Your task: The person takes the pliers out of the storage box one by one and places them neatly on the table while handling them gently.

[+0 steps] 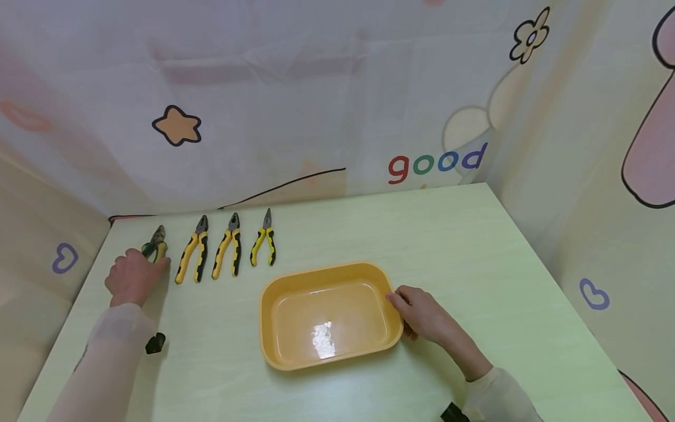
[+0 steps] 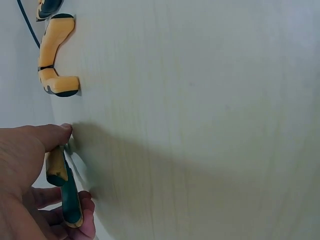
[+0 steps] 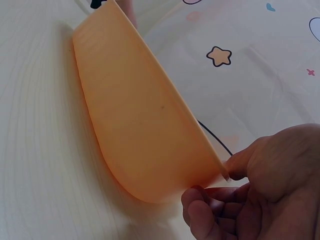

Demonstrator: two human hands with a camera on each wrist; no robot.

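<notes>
At the table's far left, my left hand [image 1: 130, 280] grips a pair of pliers with green and yellow handles [image 1: 158, 235]. The left wrist view has the thumb on one side of the handles [image 2: 72, 205] and curled fingers on the other; the pliers' head is hidden there. My right hand [image 1: 426, 315] pinches the right rim of a yellow plastic tray [image 1: 285, 337], thumb on top and fingers beneath. From the right wrist, the tray's outer wall [image 3: 135, 115] fills much of the view. Nothing lies inside the tray.
Right of the left hand, two yellow-and-black pliers [image 1: 192, 249] [image 1: 228, 246] and smaller needle-nose pliers [image 1: 268, 237] lie in a row, heads toward the back. A printed cloth [image 1: 295, 117] hangs behind the table [image 1: 474, 252] and along both sides.
</notes>
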